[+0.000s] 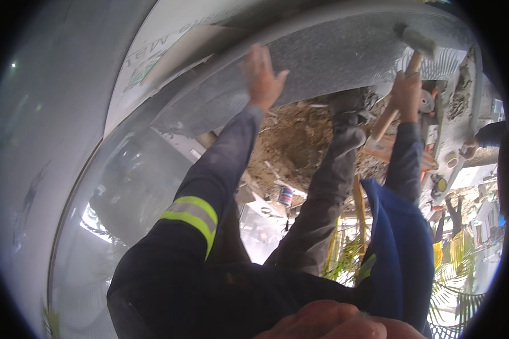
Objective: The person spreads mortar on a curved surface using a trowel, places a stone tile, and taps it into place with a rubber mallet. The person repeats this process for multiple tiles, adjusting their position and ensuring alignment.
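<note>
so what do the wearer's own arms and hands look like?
Left hand and right hand: both bare, no gloves visible. Left sleeve: long, dark navy, greyish toward the cuff, with a yellow-green and silver band around it. Right sleeve: long, dark blue toward the cuff. No cables visible on either.

Here's the slab, stretching across the far side, ahead of the body — the left hand at its left-middle portion (contact is hard to call from here), the right hand well over to the right, around the handle of the mallet, whose head sits over the slab's right end. Nearer in, the soil lies between the forearms, a can nearer still, left of the bent leg. Far right — another person's hand, beyond the right forearm; palm fronds lie below it.
</note>
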A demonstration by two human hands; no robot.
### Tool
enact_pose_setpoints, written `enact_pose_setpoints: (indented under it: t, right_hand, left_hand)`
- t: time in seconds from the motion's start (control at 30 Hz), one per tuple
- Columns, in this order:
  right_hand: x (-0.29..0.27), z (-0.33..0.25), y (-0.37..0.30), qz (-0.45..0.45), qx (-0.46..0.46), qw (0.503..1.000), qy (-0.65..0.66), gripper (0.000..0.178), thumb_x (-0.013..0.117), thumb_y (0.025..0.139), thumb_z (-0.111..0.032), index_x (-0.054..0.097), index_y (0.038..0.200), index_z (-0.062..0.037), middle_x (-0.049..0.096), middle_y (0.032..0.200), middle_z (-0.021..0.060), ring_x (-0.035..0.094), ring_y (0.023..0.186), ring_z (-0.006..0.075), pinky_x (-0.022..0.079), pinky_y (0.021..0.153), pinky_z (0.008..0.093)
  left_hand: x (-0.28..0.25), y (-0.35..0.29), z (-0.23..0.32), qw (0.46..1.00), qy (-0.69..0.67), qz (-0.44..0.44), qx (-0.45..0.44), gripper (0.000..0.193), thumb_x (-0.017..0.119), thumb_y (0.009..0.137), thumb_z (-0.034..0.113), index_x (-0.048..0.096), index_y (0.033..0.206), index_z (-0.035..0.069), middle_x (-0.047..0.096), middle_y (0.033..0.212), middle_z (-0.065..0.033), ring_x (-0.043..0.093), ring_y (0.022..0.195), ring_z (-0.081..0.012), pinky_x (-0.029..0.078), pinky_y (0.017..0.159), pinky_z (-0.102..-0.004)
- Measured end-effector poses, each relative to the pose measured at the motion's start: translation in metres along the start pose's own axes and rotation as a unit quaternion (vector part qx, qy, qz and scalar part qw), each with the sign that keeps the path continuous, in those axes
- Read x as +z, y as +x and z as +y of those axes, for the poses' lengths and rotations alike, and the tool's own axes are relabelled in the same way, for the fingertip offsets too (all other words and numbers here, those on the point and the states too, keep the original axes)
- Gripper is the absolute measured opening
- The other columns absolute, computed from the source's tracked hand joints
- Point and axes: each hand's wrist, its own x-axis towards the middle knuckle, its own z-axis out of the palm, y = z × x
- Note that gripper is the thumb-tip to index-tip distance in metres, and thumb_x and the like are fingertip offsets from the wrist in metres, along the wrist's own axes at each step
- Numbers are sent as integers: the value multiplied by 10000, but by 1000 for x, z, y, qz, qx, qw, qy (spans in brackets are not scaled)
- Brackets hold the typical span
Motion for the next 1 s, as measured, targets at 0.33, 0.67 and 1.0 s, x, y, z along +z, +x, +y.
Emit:
enact_pose_setpoints:
  t: [0.33,0.67,1.0]
  right_hand:
    - [-8,5,34,7,-28,997,-70,255,590,907,-150,603,1063,51,654,994,299,696,839,425,566,753,512]
    - [-24,-33,20,19,-13,998,-59,337,606,882,-107,590,1169,68,680,1000,294,708,867,428,583,746,504]
    - [-23,-114,-48,-49,115,992,21,446,623,856,-64,577,1274,86,705,1007,288,720,895,431,599,739,496]
  left_hand:
    - [-10,-43,-142,980,145,-132,19,1134,820,813,443,227,1510,-227,161,1597,-443,119,1513,-586,194,1270,-562]
    - [10,-48,-158,960,217,-177,29,1017,773,878,378,250,1494,-240,189,1624,-390,130,1538,-527,105,1289,-552]
    - [-13,-39,-137,933,312,-180,26,1087,705,856,559,293,1499,-215,337,1580,-366,287,1497,-488,195,1256,-588]
